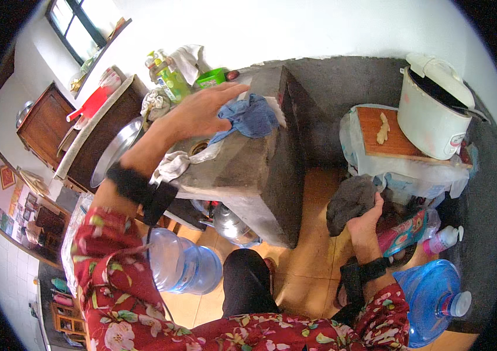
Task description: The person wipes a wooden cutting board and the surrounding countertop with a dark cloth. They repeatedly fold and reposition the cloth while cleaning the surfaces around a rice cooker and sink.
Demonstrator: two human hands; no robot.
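Observation:
My left hand [202, 109] reaches over a grey concrete counter [239, 171], thumb and fingers apart. A crumpled blue cloth [252, 116] lies on that counter right by my fingertips; whether they touch it I cannot tell. Low on the right, my right hand [364, 221] grips a bunched dark grey cloth [351, 204] above the tiled floor. A white rag [171, 166] hangs on the counter's near left corner, beside a round hole [198, 148]. Behind my left hand stand a green dish-soap bottle [173, 83] and a small green plastic basket [210, 78].
At right, a white rice cooker [432, 116] with a raised lid and a ginger root [382, 129] rest on a brown board [367, 118]. Large water bottles stand left [187, 263] and right [428, 302]. A metal kettle [233, 223] sits below the counter; a metal basin [116, 151] leans left.

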